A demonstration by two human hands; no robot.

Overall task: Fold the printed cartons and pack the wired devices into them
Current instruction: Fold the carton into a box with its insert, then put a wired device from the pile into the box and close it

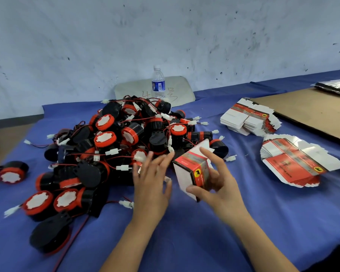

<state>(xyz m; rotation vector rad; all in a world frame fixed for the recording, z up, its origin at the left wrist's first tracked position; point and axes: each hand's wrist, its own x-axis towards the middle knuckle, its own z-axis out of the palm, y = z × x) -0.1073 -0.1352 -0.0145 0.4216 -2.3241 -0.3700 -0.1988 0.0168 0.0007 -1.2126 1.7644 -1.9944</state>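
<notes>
A folded red-and-white printed carton [190, 169] is held up over the blue cloth by my right hand [218, 183], thumb under it and fingers curled round its far side; one flap stands open at the top. My left hand [151, 179] hovers just left of the carton, fingers spread and straight, blurred, holding nothing. A big heap of black-and-red wired devices [116, 146] with white connectors lies left of both hands. Two stacks of flat cartons lie at the right, one nearer [296, 163] and one farther [247, 118].
A water bottle [158, 83] stands behind the heap against a white card. One stray device [12, 172] lies at the far left. A brown cardboard sheet [312, 112] covers the table's right side, with a silver bag [336, 87] beyond it.
</notes>
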